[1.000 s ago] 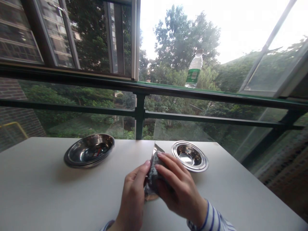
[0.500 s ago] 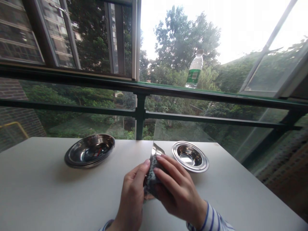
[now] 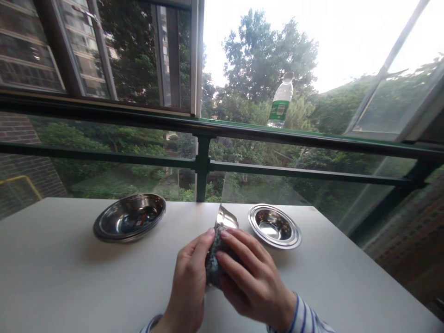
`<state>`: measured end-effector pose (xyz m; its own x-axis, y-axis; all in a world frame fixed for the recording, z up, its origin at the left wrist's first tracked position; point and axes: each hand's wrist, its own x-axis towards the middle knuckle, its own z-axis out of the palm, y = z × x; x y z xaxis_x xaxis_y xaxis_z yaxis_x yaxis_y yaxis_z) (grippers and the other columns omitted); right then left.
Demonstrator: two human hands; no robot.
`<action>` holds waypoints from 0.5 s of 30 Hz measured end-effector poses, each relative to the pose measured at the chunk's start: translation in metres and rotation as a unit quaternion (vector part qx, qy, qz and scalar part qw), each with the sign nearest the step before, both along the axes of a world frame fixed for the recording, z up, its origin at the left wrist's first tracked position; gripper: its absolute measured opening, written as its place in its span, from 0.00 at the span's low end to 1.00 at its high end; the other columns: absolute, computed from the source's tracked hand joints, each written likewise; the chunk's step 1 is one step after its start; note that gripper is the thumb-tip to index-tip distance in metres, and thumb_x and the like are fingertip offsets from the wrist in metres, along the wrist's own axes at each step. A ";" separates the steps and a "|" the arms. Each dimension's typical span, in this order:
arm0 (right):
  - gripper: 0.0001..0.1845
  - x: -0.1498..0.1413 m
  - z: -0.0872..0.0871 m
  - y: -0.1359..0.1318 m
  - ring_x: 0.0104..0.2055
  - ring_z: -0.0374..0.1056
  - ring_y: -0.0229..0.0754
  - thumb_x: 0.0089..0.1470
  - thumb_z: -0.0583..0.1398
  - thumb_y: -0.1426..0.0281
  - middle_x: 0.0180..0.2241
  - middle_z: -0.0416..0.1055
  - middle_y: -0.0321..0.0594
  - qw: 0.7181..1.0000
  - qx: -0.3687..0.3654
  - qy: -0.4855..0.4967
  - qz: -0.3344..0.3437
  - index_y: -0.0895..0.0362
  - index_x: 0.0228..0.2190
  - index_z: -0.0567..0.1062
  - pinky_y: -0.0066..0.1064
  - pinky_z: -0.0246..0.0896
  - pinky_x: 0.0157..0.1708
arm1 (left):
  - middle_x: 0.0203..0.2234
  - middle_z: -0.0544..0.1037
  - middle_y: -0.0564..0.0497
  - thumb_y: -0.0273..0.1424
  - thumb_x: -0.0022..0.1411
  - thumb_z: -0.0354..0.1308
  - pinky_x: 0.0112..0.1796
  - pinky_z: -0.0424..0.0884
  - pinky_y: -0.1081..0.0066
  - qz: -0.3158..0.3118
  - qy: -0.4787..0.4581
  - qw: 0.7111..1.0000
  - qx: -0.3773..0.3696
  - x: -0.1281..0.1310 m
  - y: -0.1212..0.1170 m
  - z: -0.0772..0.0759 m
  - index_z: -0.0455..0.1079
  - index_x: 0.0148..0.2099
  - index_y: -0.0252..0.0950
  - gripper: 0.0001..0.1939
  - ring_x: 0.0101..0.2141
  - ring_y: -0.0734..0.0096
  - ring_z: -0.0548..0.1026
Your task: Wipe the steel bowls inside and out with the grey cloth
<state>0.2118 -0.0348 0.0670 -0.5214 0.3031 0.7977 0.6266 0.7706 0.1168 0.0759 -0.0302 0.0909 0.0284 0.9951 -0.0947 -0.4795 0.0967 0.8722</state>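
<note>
Between my hands, above the table, a shiny metal bowl (image 3: 227,218) is held tilted up on its side; only its upper part shows. My left hand (image 3: 190,273) grips its left edge, thumb on top and fingers hidden behind. A dark grey, speckled cloth (image 3: 214,259) is pressed against the bowl by my right hand (image 3: 249,273), whose fingers are bent over it. To the right rests a stack of small wide-rimmed metal bowls (image 3: 293,231). Farther left sit larger metal bowls (image 3: 107,222), also nested, with a small red and white label inside.
The white table (image 3: 138,286) reaches up to a dark green railing (image 3: 203,171) with glass panels. A clear plastic bottle (image 3: 280,104) with a green label stands on the ledge above the rail. An open window frame (image 3: 196,60) rises at upper left.
My right hand and the cloth have slid slightly left and down along the bowl, so more of its metal shows at the top. My left hand stays nearly in place.
</note>
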 end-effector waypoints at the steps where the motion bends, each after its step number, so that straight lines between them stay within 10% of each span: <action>1: 0.18 -0.001 -0.001 0.000 0.57 0.57 0.54 0.49 0.57 0.75 0.52 0.65 0.55 1.000 0.009 -0.007 0.006 0.63 0.44 0.70 0.50 0.60 0.52 | 0.23 0.75 0.53 0.38 0.51 0.61 0.29 0.67 0.76 0.009 0.000 1.000 0.003 -0.001 0.001 0.000 0.77 0.32 0.33 0.12 0.26 0.73 0.70; 15: 0.18 0.000 -0.001 -0.001 0.57 0.57 0.54 0.50 0.57 0.74 0.52 0.65 0.54 1.000 0.005 -0.006 -0.009 0.62 0.45 0.70 0.49 0.60 0.52 | 0.23 0.75 0.53 0.36 0.52 0.61 0.28 0.67 0.77 -0.010 -0.035 0.999 -0.004 0.000 0.002 0.001 0.77 0.34 0.33 0.12 0.25 0.74 0.70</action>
<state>0.2116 -0.0359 0.0660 -0.5259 0.3049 0.7940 0.6382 0.7586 0.1314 0.0762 -0.0285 0.0923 0.0549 0.9934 -0.1006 -0.5378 0.1143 0.8353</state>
